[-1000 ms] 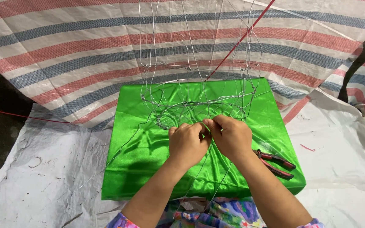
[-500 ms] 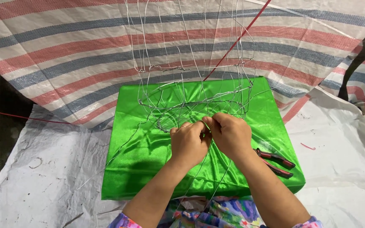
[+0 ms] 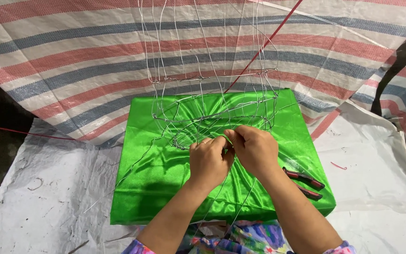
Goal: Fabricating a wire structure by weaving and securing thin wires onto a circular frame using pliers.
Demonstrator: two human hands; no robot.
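Note:
A thin silver wire frame [image 3: 212, 80] hangs upright in front of me, its lower hoops over a block covered in shiny green satin [image 3: 156, 164]. My left hand [image 3: 207, 162] and my right hand [image 3: 254, 150] meet at the frame's lower front, fingertips pinched together on a strand of the wire. Loose wire ends trail down toward me across the green cloth. Which strand each finger grips is hidden by the hands.
Red-handled pliers [image 3: 304, 181] lie on the green block just right of my right wrist. A red, blue and white striped tarp [image 3: 71, 61] hangs behind. White plastic sheeting [image 3: 48, 197] covers the ground. A red cord [image 3: 269, 44] slants through the frame.
The wire frame has shifted slightly left and turned a little. Both hands stay pinched on the wire at the same place.

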